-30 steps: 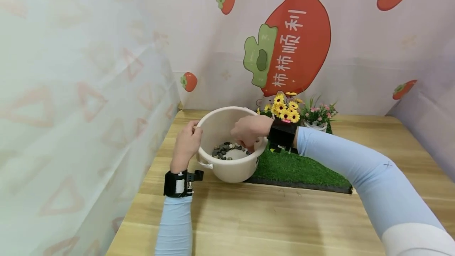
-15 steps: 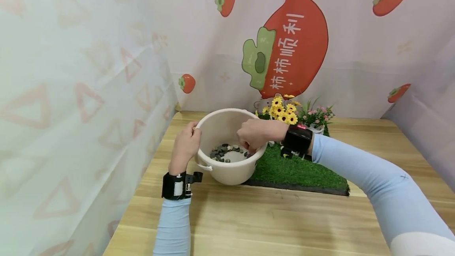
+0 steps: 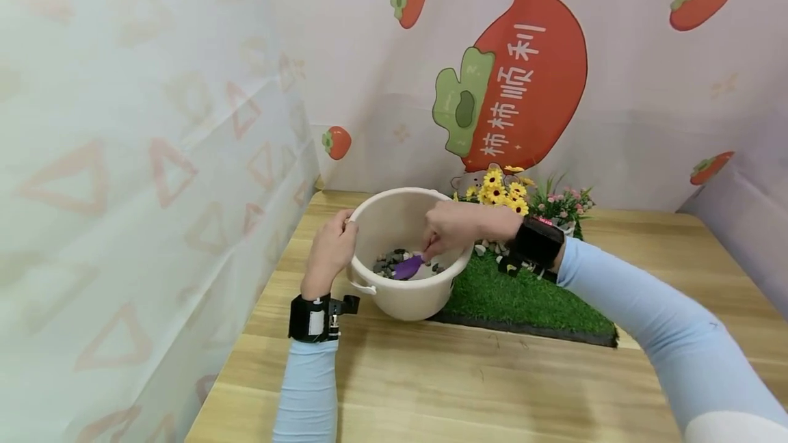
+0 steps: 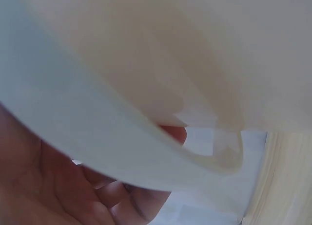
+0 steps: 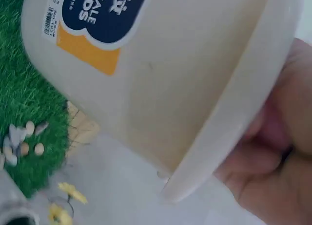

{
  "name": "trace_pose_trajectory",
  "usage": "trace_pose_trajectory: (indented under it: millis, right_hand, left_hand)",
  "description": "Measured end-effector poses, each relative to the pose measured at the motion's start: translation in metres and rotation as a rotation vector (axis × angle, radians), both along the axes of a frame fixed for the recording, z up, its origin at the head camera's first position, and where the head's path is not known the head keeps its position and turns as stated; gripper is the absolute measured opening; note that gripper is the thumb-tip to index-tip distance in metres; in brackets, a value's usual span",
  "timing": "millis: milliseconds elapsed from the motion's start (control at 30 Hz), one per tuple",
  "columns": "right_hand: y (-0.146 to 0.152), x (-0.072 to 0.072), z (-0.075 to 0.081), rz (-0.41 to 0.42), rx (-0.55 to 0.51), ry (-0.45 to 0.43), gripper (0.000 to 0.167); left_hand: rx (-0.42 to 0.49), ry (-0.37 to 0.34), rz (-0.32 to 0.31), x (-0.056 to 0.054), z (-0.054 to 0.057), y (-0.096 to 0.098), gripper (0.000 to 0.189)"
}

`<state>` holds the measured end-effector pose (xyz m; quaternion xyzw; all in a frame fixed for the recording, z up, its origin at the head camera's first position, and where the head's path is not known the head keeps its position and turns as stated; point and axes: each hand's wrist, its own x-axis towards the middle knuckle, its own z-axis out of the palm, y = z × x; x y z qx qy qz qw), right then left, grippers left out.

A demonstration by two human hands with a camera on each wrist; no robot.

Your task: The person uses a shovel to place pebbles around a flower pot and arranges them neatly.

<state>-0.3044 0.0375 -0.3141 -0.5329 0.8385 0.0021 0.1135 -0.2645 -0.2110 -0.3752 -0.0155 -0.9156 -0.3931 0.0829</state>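
Note:
A cream plastic bucket point(image 3: 411, 303) stands on the table, overlapping the left end of a green turf mat. Dark and pale pebbles point(image 3: 383, 266) lie on its floor. At the bucket's left rim, my left hand point(image 3: 331, 249) grips the edge; the left wrist view shows its curled fingers point(image 4: 131, 200) against the rim. My right hand point(image 3: 457, 225) reaches in over the right rim and holds a small purple shovel point(image 3: 406, 268). The shovel's blade points left, low over the pebbles, while its handle is mostly hidden in the hand. In the right wrist view the bucket wall hides the shovel.
The turf mat point(image 3: 542, 299) extends right of the bucket. Yellow flowers point(image 3: 495, 191) and a pot of pink flowers point(image 3: 561, 205) stand at its back. Several stones point(image 5: 24, 142) lie on the turf near the bucket. A patterned curtain point(image 3: 375, 108) closes off the back and left.
The purple shovel has come into sight inside the bucket, its blade turned left among the pebbles. My right hand has shifted rightward over the bucket. My left hand keeps its grip on the rim.

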Motion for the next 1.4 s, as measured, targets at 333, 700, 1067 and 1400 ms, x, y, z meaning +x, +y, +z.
trace_pose_trajectory:
  millis: [333, 700, 1067, 1400]
  right_hand:
    - [-0.010, -0.004, -0.012, -0.146, 0.073, -0.012, 0.014]
    - [-0.013, -0.012, -0.020, -0.029, 0.010, -0.056, 0.020]
    - [-0.014, -0.020, -0.029, -0.169, 0.033, -0.098, 0.038]
    - [-0.010, -0.018, -0.029, -0.031, -0.079, -0.025, 0.038]
  left_hand:
    - [0.006, 0.012, 0.006, 0.001, -0.002, 0.004, 0.046]
    - [-0.051, 0.033, 0.063, 0.005, 0.000, -0.003, 0.046]
    - [-0.037, 0.039, 0.035, 0.001, -0.001, 0.001, 0.046]
    - [-0.062, 0.050, 0.054, 0.000, -0.001, 0.001, 0.046]
